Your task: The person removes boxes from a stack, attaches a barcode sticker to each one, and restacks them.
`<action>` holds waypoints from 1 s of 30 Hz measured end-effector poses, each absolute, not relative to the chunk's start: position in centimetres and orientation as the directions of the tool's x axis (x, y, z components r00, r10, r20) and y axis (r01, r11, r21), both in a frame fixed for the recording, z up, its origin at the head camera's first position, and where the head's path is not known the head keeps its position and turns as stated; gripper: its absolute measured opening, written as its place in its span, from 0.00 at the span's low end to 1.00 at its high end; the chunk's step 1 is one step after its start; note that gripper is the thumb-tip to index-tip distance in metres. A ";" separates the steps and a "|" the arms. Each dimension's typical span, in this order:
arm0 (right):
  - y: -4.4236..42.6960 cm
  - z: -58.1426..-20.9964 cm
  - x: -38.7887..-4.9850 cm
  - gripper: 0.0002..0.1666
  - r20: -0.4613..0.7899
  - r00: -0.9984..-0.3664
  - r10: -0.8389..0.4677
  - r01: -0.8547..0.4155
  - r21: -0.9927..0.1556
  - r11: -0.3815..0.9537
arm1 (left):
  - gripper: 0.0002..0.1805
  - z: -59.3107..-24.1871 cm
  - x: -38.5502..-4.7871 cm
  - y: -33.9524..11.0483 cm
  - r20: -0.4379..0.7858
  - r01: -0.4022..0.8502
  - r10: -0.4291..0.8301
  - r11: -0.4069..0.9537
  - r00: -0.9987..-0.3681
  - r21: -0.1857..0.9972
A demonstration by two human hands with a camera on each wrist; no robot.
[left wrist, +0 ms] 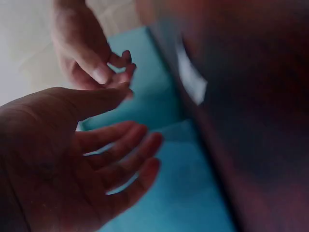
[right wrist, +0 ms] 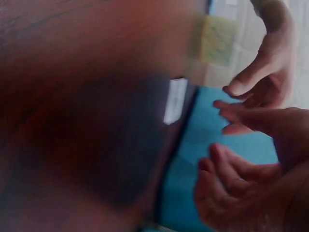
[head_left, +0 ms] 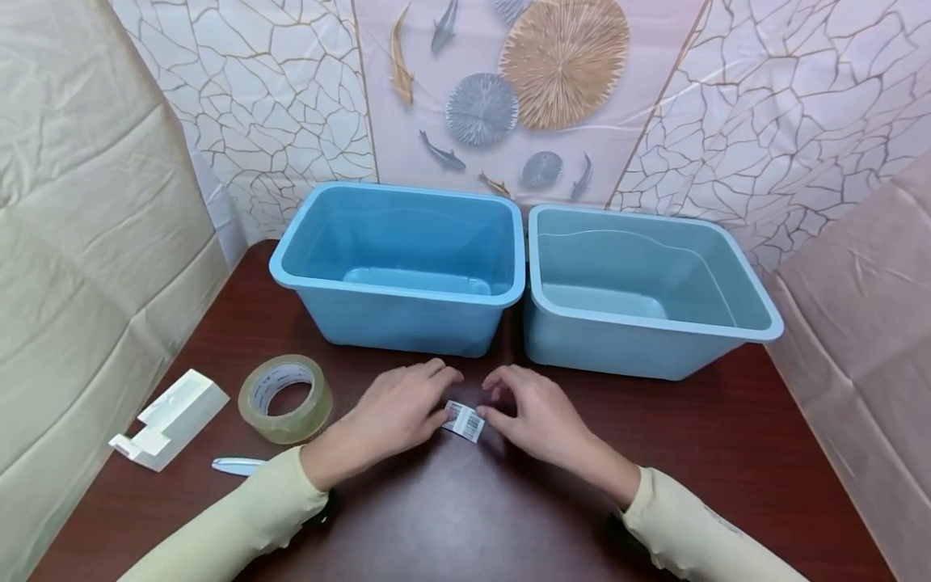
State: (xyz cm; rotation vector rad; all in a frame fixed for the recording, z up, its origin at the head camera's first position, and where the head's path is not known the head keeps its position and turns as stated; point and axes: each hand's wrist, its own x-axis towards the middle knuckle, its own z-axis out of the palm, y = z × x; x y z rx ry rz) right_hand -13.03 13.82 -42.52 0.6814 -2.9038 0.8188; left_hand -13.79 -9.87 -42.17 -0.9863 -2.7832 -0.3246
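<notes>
A small white label printed with barcodes [head_left: 464, 421] lies on the dark red-brown table, between the two hands. Just left of it is my left hand [head_left: 407, 404], its thumb near the label's edge. In the left wrist view the fingers of that hand [left wrist: 58, 159] are spread and loosely bent, with nothing held. My right hand [head_left: 541, 412] is on the label's other side, thumb near its right corner. Seen from the right wrist, this hand [right wrist: 260, 179] has loosely bent fingers and an empty palm, and the blurred label [right wrist: 175, 100] appears apart from both hands.
Behind the hands stand a blue bin [head_left: 400, 319] and, to its right, a grey-blue bin [head_left: 604, 343]. A roll of clear tape [head_left: 254, 404] lies left, beside a white folded carton piece [head_left: 182, 416]. A slim pale-blue object [head_left: 236, 466] is partly hidden by the left sleeve.
</notes>
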 end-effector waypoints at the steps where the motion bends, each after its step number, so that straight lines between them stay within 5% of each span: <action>1: 13.6 -43.0 -13.2 0.18 0.120 -0.901 -0.416 -0.420 -0.475 0.773 | 0.26 -42.7 -14.0 -9.4 0.176 0.628 0.606 0.768 -0.776 0.123; 7: 12.6 -44.4 -13.8 0.26 -0.057 -0.890 -0.453 -0.390 -0.421 0.819 | 0.25 -44.6 -15.0 -7.5 0.031 0.634 0.634 0.773 -0.772 -0.011; 13: 12.3 -44.6 -14.2 0.25 -0.085 -0.889 -0.450 -0.378 -0.418 0.826 | 0.22 -44.6 -15.0 -7.2 0.055 0.634 0.633 0.774 -0.772 -0.018; 18: 13.1 -44.8 -14.8 0.15 -0.084 -0.906 -0.416 -0.303 -0.557 0.773 | 0.23 -44.6 -14.9 -8.0 0.148 0.643 0.634 0.765 -0.759 0.021; 25: 14.4 -45.0 -15.1 0.03 0.001 -0.913 -0.409 -0.208 -0.862 0.462 | 0.23 -43.6 -14.7 -8.7 0.297 0.683 0.618 0.691 -0.728 0.237; 30: 15.2 -44.6 -14.8 0.03 0.089 -0.904 -0.419 -0.215 -0.941 0.263 | 0.27 -43.2 -14.7 -8.6 0.249 0.598 0.587 0.530 -0.770 0.601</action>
